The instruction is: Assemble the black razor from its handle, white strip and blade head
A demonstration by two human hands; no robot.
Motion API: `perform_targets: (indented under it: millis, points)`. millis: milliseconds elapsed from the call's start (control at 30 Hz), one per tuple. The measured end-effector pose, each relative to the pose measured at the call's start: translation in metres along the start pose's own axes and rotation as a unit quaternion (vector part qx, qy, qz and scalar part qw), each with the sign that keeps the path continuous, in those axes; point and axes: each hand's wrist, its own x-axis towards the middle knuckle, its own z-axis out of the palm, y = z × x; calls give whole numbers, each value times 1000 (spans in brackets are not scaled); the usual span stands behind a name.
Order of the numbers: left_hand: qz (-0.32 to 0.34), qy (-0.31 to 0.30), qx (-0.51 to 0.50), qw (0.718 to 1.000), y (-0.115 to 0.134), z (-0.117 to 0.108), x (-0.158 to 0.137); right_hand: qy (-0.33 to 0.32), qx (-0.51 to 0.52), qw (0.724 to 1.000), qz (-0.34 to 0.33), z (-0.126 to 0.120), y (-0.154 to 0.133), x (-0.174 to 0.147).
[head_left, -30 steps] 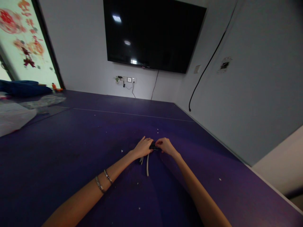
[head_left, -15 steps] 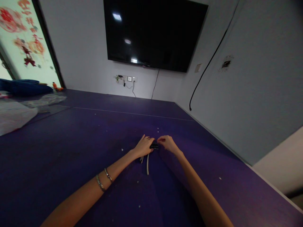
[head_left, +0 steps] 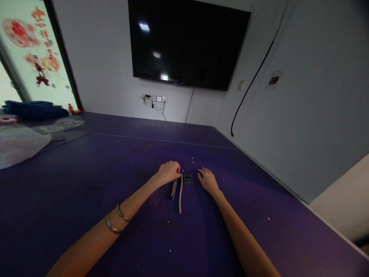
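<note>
My left hand (head_left: 169, 171) is closed in a pinch, its fingertips at the upper end of a thin pale strip (head_left: 180, 197). Whether the fingers grip the strip or something tiny beside it, I cannot tell. Partly under that hand lies a narrow grey item with dark edges (head_left: 173, 191); its kind is unclear. A small flat dark rectangular piece (head_left: 188, 178) rests on the purple surface between my hands. Just right of it, my right hand (head_left: 207, 180) lies low on the surface, fingers loosely bent and apart, holding nothing visible.
Small white scraps are scattered over the purple surface (head_left: 129, 192). Clear plastic bags (head_left: 23, 144) and dark blue cloth (head_left: 36, 110) lie at the far left. A television (head_left: 187, 42) hangs above wall sockets (head_left: 158, 99); a black cable (head_left: 253, 79) dangles on the right wall.
My left hand has come off the dark piece and shifted left to the pale strip's top. The right hand has moved slightly right, its pinch loosened. The dark piece is now uncovered.
</note>
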Motion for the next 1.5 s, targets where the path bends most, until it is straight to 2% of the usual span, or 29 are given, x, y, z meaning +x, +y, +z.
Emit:
perform_targets:
  millis: [200,533,800,1000,1167,1267,1400,1467,1500]
  points:
    - [-40,-79,26,996,2,3,-13,10,2,1000,2,2,2,0]
    - [-58,-92,20,994,-5,30,-37,13,0,1000,12,4,2,2]
    - [-63,-77,-8,995,-3,45,-45,12,10,1000,15,3,1,1]
    - [-64,-49,-48,996,-7,55,-46,30,167,984,48,0,5,4]
    - [-60,-4,-95,994,-12,50,-49,67,240,965,82,-16,6,7]
    - [-70,33,-109,991,-10,43,-50,64,317,942,89,-24,-15,6]
    - [-61,87,-121,987,-2,35,-49,-6,457,885,93,-33,-61,0]
    - [-51,101,-126,986,3,35,-49,-86,594,788,139,-39,-82,-5]
    - [-46,106,-127,985,5,35,-49,-112,633,750,154,-43,-89,-8]
